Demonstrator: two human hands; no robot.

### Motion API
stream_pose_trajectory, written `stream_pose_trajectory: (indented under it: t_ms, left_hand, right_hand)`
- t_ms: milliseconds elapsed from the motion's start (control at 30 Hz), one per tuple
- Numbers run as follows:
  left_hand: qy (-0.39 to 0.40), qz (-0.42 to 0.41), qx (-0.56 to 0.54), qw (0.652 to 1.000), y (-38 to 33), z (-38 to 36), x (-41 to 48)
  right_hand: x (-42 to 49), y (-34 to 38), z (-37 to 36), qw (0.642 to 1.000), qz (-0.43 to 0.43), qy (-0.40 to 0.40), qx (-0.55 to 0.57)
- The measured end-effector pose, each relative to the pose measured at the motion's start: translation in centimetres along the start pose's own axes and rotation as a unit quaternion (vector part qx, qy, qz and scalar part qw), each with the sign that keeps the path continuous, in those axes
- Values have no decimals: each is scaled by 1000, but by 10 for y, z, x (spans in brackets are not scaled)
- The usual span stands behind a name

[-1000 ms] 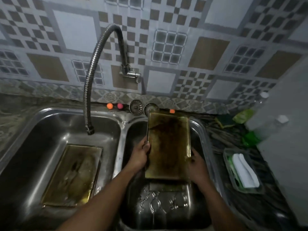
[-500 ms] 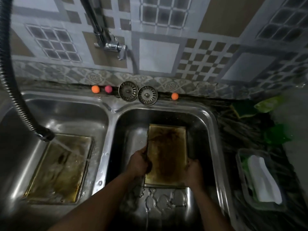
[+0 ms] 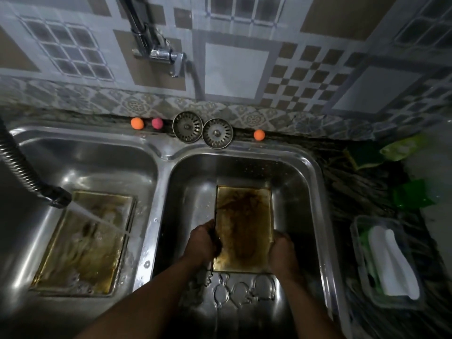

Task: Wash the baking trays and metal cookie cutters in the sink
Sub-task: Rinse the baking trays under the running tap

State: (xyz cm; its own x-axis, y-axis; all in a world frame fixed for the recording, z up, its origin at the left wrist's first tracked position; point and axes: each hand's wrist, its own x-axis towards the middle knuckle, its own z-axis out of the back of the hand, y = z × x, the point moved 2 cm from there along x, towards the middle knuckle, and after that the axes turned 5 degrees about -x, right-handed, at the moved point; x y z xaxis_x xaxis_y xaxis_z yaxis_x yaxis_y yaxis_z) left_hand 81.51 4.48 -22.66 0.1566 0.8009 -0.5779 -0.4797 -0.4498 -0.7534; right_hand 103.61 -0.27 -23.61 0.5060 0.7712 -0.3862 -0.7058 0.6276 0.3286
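The left hand (image 3: 204, 243) and right hand (image 3: 283, 253) grip the dirty baking tray (image 3: 244, 228) by its sides in the sink (image 3: 318, 192).

The baking tray (image 3: 244, 228) in the right basin is dull gold, smeared dark brown down its middle. The left-basin tray (image 3: 83, 243) is the same gold, mottled brown. The cookie cutters (image 3: 244, 289) and sink (image 3: 161, 152) are silver-grey steel. Along the sink's back rim are an orange ball (image 3: 137, 123), a pink ball (image 3: 157, 123) and a second orange ball (image 3: 259, 135). The wall tiles (image 3: 305, 77) carry grey, white and tan checks. The worktop (image 3: 354, 192) is dark with pale streaks.
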Motion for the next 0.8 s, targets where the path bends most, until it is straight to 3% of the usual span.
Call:
stream_pose_trajectory:
  t_ms: [100,167,267,533,633,800]
  left_hand:
    - [-9,-18,33,999,-5,5,-8]
    - [-30,-44,7,999,-12,14,-14]
    - [-81,-89,26,992,-28,41,-26]
    - [-171,-201,-39,964,-41,129,-87]
    - [-210,-179,-29,961,-17,173,-103]
    - [-211,-99,-21,972,36,248,-122]
  right_hand:
    - [-8,16,13,1000,9,-9,7]
    - [-16,36,22,998,53,-6,33]
    - [-33,71,29,989,142,-42,-19]
    - [-117,223,22,946,280,-63,154]
    - [-146,266,-2,939,286,-8,192]
    - [-165,307,-52,942,252,80,207]
